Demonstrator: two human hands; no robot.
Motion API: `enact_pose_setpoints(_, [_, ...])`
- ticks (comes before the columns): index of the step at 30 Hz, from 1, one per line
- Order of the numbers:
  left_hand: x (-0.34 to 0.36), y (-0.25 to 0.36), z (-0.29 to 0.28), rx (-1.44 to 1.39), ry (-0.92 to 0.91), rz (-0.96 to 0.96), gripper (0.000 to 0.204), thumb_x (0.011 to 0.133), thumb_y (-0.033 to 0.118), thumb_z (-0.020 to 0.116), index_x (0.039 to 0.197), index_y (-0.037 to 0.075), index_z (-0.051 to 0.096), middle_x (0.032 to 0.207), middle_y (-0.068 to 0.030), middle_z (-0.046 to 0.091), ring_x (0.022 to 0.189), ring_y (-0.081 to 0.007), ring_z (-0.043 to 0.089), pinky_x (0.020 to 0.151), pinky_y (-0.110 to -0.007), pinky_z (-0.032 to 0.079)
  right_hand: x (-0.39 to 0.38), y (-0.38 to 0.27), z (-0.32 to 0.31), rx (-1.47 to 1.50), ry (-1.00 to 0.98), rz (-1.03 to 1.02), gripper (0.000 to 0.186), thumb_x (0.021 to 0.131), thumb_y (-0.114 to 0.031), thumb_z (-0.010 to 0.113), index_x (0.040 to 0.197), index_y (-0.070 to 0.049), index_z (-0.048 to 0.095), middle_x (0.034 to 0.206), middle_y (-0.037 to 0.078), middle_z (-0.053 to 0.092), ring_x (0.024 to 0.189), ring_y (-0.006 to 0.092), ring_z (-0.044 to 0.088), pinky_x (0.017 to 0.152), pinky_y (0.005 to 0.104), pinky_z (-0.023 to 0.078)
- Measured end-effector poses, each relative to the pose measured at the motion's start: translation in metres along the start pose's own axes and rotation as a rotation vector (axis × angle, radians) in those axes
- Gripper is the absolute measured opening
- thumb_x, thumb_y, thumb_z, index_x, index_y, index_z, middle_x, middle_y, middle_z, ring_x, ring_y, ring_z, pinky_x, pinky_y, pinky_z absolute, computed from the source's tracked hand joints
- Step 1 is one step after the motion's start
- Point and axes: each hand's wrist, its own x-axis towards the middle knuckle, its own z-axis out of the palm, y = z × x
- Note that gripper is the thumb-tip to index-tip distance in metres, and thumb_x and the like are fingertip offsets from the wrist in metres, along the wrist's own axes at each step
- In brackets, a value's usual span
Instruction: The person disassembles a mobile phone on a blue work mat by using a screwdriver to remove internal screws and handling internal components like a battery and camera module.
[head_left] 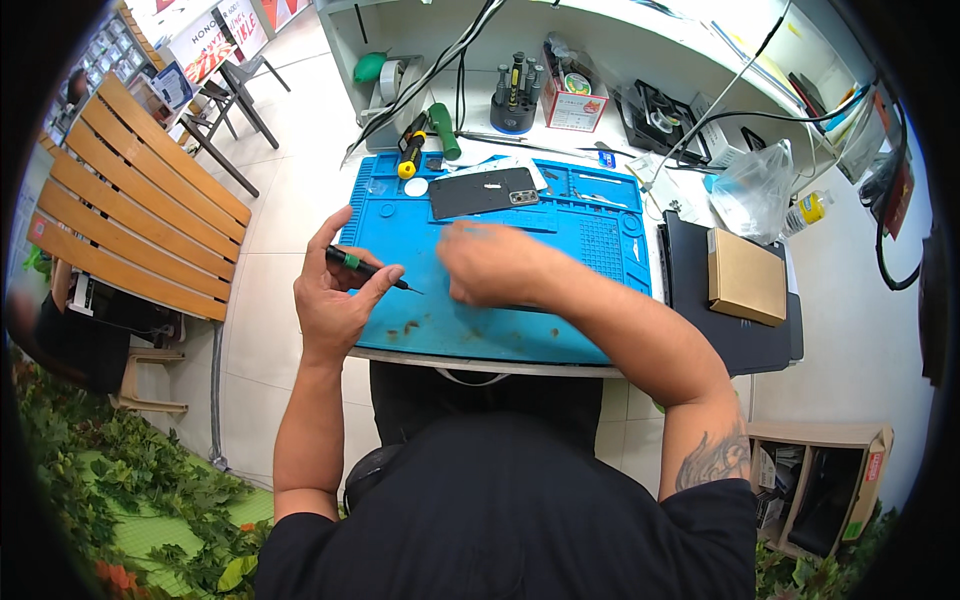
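Note:
My left hand [335,300] holds a thin black precision screwdriver [351,261] with a green band, its fine tip slanting down to the right above the blue repair mat [470,345]. Over the middle of the mat, my right hand [495,265] is curled closed and blurred by motion. Whatever its fingers hold is hidden beneath it. A dark edge shows on the mat just under that hand. Beyond it lies a black phone back [465,196] with a camera block, partly over a white flat piece [530,170]. Brown marks spot the mat's near part.
Behind the mat lie a yellow-black screwdriver [409,158] and a green-handled tool [444,131]. A round bit holder [512,112] and a box [573,105] stand farther back. At right, a brown box [746,278] rests on dark laptops, beside a plastic bag [752,195]. Cables hang above.

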Motion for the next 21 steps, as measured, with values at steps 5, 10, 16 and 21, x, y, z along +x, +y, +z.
enact_pose_setpoints(5, [0.002, 0.0, 0.002, 0.014, -0.008, -0.025, 0.087, 0.093, -0.001, 0.096, 0.168, 0.002, 0.051, 0.1, -0.0063, 0.079, 0.092, -0.0139, 0.079, 0.087, -0.028, 0.065, 0.009, 0.086, -0.017, 0.012, 0.304, 0.263, 0.029, 0.097, -0.021, 0.075, 0.106, 0.006, 0.078, 0.118, 0.026, 0.077, 0.119, 0.044, 0.073, 0.106, 0.0519, 0.061])
enact_pose_setpoints(10, [0.002, -0.002, 0.009, -0.009, -0.008, -0.039, 0.088, 0.093, -0.002, 0.096, 0.169, 0.002, 0.051, 0.1, -0.0056, 0.078, 0.094, -0.0126, 0.077, 0.089, -0.028, 0.065, -0.003, 0.117, -0.016, 0.117, 0.346, 0.285, 0.018, 0.098, -0.012, 0.074, 0.105, 0.002, 0.082, 0.114, 0.022, 0.079, 0.114, 0.0438, 0.075, 0.102, 0.0529, 0.06])
enact_pose_setpoints(16, [0.005, -0.011, 0.013, -0.034, 0.005, -0.033, 0.091, 0.093, -0.002, 0.095, 0.17, 0.003, 0.048, 0.097, -0.0047, 0.077, 0.088, -0.0108, 0.075, 0.084, -0.026, 0.064, -0.032, 0.129, -0.02, 0.117, 0.435, 0.349, 0.019, 0.101, -0.011, 0.076, 0.115, -0.002, 0.085, 0.114, 0.019, 0.082, 0.109, 0.0418, 0.077, 0.099, 0.0512, 0.06])
enact_pose_setpoints(21, [0.012, -0.005, -0.001, 0.06, -0.159, -0.143, 0.077, 0.111, 0.008, 0.072, 0.178, 0.002, 0.035, 0.09, -0.0027, 0.068, 0.08, -0.0103, 0.066, 0.072, -0.029, 0.057, -0.132, 0.073, -0.03, 0.24, 0.166, 0.468, 0.07, 0.088, -0.034, 0.096, 0.145, 0.001, 0.073, 0.135, 0.022, 0.076, 0.13, 0.0417, 0.071, 0.114, 0.0506, 0.057])
